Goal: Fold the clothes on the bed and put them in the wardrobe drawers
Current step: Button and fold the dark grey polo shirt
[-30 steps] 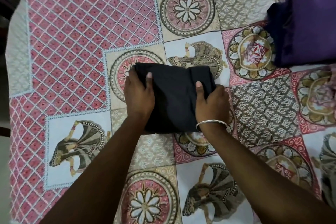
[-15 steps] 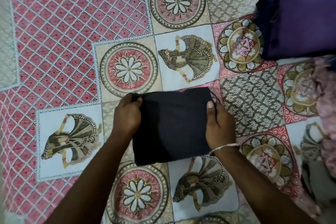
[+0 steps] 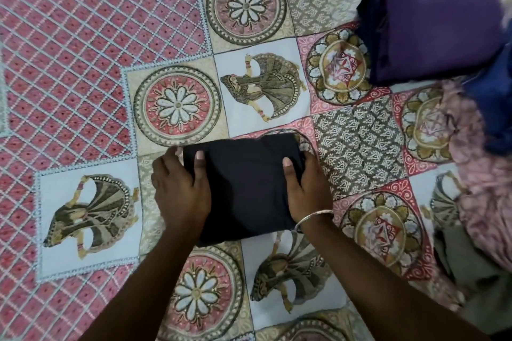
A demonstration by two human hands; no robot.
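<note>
Patterned bedsheet (image 3: 83, 63) lies wide and free toward the bed's far left corner, while near its middle your left hand (image 3: 180, 191) and right hand (image 3: 307, 188), thumbs on top, clamp the two sides of one flat, black folded garment (image 3: 246, 185), with one purple folded cloth (image 3: 432, 28) by the right edge.

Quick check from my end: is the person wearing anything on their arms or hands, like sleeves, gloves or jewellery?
No gloves, and no sleeves in view: both forearms are bare right to the bottom edge of the picture. The left hand carries nothing on hand or wrist. The right hand has a thin, plain silver-coloured bangle round the wrist. No rings show, and the thumbnails look unpainted.
</note>
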